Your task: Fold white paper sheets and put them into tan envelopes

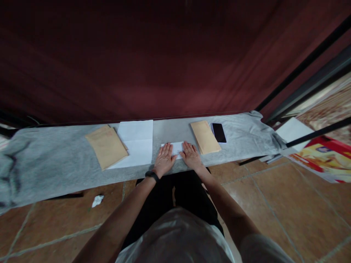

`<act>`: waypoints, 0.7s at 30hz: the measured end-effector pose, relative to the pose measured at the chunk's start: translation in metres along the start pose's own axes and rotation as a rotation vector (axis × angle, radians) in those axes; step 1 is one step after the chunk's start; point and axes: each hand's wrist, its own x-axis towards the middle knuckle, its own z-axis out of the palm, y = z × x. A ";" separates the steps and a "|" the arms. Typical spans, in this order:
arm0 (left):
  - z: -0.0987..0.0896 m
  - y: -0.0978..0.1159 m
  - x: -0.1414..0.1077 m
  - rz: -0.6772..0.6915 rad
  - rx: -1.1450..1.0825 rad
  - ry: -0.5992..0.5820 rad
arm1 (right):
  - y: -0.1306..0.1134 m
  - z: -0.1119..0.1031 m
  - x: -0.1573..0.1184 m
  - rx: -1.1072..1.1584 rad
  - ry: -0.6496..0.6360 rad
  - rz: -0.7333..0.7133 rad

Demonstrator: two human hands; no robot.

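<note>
A small folded white paper (pixel 177 149) lies on the grey cloth-covered bench (pixel 173 128) in front of my body. My left hand (pixel 165 157) rests flat on its left end, fingers stretched forward, a black band on the wrist. On the right end lies my right hand (pixel 191 156), palm down with the fingers out. Larger white sheets (pixel 141 144) with a crease lie to the left, partly under brown envelopes (pixel 107 145). More brown envelopes (pixel 206 137) are stacked just right of my right hand.
A phone (pixel 219 133) with a dark screen lies beyond the right envelopes. Dark red cloth (pixel 148 65) hangs behind the bench. Crumpled white tissue (pixel 98 200) is on the tiled floor at left. A red and yellow box (pixel 326 157) and black metal bars are at right.
</note>
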 end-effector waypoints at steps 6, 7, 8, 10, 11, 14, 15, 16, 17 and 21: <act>0.000 0.000 0.001 0.003 0.020 -0.008 | 0.006 -0.004 -0.008 -0.026 -0.025 -0.019; 0.000 0.001 0.001 0.001 0.026 -0.016 | 0.007 -0.004 -0.009 -0.028 -0.027 -0.020; -0.001 0.001 0.001 -0.002 0.032 -0.026 | 0.007 -0.005 -0.011 -0.027 -0.026 -0.019; -0.001 0.001 0.001 -0.006 0.041 -0.044 | 0.008 -0.006 -0.013 -0.022 -0.022 -0.016; -0.001 0.001 0.001 -0.006 0.042 -0.049 | 0.008 -0.006 -0.014 -0.019 -0.020 -0.017; -0.001 0.001 0.001 -0.004 0.035 -0.042 | 0.008 -0.007 -0.015 -0.017 -0.019 -0.017; -0.001 0.001 0.001 -0.003 0.033 -0.036 | 0.008 -0.008 -0.016 -0.018 -0.017 -0.015; -0.001 0.001 0.001 0.000 0.032 -0.031 | 0.007 -0.009 -0.016 -0.018 -0.012 -0.012; -0.001 0.001 0.001 0.002 0.032 -0.028 | 0.007 -0.009 -0.018 -0.016 -0.006 -0.009; -0.002 0.002 0.001 -0.008 0.046 -0.045 | 0.010 -0.013 -0.031 0.015 0.032 -0.041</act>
